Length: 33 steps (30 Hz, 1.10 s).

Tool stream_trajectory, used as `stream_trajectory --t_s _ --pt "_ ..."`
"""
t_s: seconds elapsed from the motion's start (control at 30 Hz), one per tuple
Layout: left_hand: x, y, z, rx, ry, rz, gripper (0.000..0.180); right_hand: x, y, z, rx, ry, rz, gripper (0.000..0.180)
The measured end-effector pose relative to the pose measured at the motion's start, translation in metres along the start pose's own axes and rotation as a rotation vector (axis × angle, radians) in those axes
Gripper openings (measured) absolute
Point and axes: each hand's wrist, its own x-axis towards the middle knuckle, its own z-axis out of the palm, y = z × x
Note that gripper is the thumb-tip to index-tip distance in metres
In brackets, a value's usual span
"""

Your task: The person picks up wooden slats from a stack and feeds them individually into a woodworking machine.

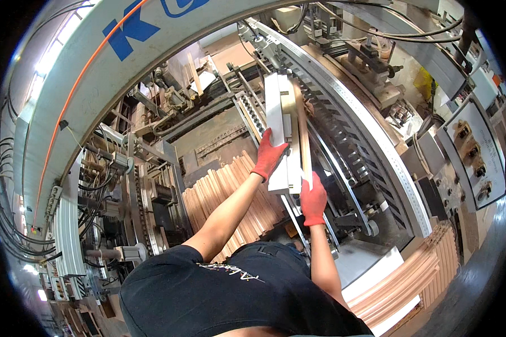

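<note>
Machine rail (371, 140): your landmark.
Stacked wood strips (230, 191): left of it.
Control panel (475, 154): to its right.
Orange cable (67, 101): far left.

panels' (287, 129) near ends behind gloved hands

Left hand (269, 154): red glove
Right hand (313, 200): red glove
Boards (285, 132) held on edge: white faces, pale tan wood edge
Stacked strips (230, 196) under the left forearm: light pinkish-tan wood, parallel grain lines
Curved stack (410, 278) at lower right: same pale wood, with white sheets at its base
Machine arch (90, 84): light grey with blue lettering, one orange cable along it
Perforated rail (371, 129): silver-grey with a row of small dark holes
Shirt (230, 297): black, small white print
Control panel (475, 151): grey-white, dark knobs
</note>
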Motion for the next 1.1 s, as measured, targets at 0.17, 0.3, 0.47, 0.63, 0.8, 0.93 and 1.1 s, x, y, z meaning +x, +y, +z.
stream_trajectory --t_s 0.17,0.3,0.47,0.63,0.8,0.93,1.1 --pt "-0.007 0.016 0.008 0.075 -0.024 0.036 0.090 0.018 0.008 0.019 -0.350 0.024 -0.159 0.034" --pt "-0.010 0.020 0.003 0.173 -0.046 0.045 0.092 0.025 0.008 0.030 -0.465 0.123 -0.238 0.032" --pt "-0.006 0.020 0.005 0.202 -0.046 0.091 0.092 0.040 0.014 0.041 -0.397 0.102 -0.209 0.032" --pt "-0.001 0.041 0.025 0.420 -0.070 0.105 0.093 0.030 0.007 0.023 -0.260 0.169 -0.215 0.034" --pt "-0.001 0.035 0.040 0.474 -0.022 0.019 0.082 -0.022 -0.009 -0.005 -0.165 0.035 0.015 0.043" --pt "0.010 0.031 0.036 0.348 0.006 0.059 0.067 -0.027 0.002 0.016 0.253 -0.040 0.226 0.052" --pt "0.031 0.037 0.033 0.096 -0.039 -0.037 0.065 -0.014 0.022 0.017 0.735 0.146 0.423 0.046"
